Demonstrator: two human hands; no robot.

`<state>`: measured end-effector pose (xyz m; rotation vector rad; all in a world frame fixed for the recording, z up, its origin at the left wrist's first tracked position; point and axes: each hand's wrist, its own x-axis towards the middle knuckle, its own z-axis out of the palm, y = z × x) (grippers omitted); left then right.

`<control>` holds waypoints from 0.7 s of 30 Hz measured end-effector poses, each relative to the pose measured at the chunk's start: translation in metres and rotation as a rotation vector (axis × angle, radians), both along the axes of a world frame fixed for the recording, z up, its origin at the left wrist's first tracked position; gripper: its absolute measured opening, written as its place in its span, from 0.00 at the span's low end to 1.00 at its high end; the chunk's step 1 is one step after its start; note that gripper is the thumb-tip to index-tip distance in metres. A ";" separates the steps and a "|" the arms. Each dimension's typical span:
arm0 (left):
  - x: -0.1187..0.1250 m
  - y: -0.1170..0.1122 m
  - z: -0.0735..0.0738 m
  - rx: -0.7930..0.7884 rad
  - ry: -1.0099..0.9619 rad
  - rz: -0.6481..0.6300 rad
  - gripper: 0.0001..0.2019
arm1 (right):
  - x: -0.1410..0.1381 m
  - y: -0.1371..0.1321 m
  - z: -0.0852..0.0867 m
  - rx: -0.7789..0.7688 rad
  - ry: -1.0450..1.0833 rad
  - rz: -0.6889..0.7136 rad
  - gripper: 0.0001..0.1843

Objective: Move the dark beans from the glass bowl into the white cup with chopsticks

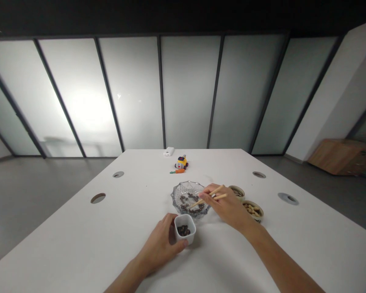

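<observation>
My left hand point(160, 241) is wrapped round a small white square cup point(191, 237) near the front of the table. Dark brown beans or seeds point(183, 230) lie at the bottom of that cup. Just beyond it sits a clear glass bowl point(177, 189) with a wavy rim, holding many loose dark seeds of the same look. My right hand point(221, 202) grips a pair of light wooden chopsticks point(212, 193), their tips down among the seeds in the bowl. Whether a seed is pinched between the tips I cannot tell.
Right of my right hand stand a round tin of peanuts point(253, 209) and another round container point(237, 191) behind it. Farther back lie a carrot-shaped toy point(178, 171), a yellow toy vehicle point(182, 162) and a white box-like device point(168, 151). Round holes pierce the white table point(88, 244).
</observation>
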<state>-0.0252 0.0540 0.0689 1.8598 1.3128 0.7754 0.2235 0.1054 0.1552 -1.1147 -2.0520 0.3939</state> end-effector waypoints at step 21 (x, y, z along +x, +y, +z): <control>0.000 -0.001 0.000 0.022 0.014 0.000 0.20 | -0.009 0.004 -0.040 0.051 0.191 0.049 0.18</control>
